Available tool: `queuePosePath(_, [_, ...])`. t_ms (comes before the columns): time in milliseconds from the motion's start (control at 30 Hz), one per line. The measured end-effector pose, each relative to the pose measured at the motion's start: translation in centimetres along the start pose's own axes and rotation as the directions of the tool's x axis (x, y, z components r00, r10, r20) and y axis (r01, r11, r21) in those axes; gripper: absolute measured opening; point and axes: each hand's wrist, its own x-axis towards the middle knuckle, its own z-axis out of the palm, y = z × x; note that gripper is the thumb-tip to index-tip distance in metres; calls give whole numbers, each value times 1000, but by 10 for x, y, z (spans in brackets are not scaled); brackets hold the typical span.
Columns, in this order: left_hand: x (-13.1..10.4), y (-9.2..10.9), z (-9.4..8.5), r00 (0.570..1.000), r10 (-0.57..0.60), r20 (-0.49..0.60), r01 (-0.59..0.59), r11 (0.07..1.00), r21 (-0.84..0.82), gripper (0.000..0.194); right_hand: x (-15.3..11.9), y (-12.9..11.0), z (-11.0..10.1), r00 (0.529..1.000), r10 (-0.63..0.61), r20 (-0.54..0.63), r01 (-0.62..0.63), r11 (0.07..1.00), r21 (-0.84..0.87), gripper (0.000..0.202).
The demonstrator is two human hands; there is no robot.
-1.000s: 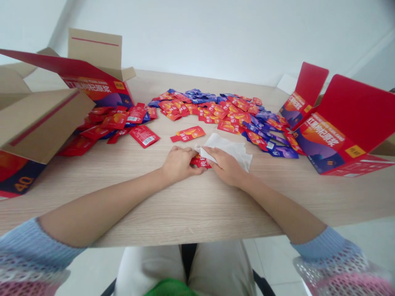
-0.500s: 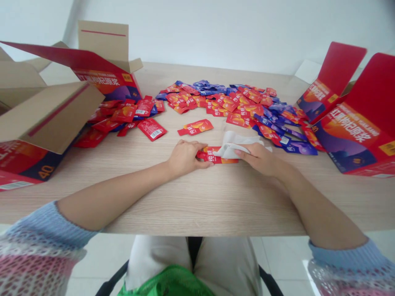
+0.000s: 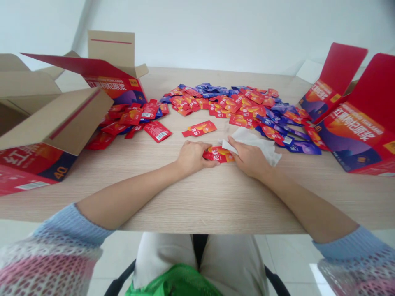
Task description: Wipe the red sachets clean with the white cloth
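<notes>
A red and orange sachet (image 3: pixel 219 154) lies flat on the table in front of me. My left hand (image 3: pixel 194 157) grips its left end between thumb and fingers. Closed on a white tissue (image 3: pixel 263 146), my right hand (image 3: pixel 249 158) rests over the sachet's right end and hides that part. The tissue's loose part spreads behind and to the right of this hand. A second red sachet (image 3: pixel 200 128) lies alone just beyond my left hand.
A heap of red and blue sachets (image 3: pixel 222 100) curves across the back and right of the table (image 3: pixel 197 197). More red sachets (image 3: pixel 132 115) are piled at the left. Open cartons stand left (image 3: pixel 37 164) and right (image 3: pixel 361 135).
My right hand has shifted over the sachet's right end, and the tissue now trails farther to the right. My left hand keeps its hold. The whole view has shifted slightly.
</notes>
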Motion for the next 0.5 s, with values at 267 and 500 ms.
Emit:
queuePosePath(267, [-2, -2, 0, 999, 32, -35, -34, 999, -42, 56, -5, -16, -1, 987, -160, -28, 161, 985, 62, 61])
queuePosePath(500, [-1, -2, -1, 999, 28, -24, -30, 998, -51, 55, -6, -20, 5, 979, -196, -60, 197, 980, 14, 61])
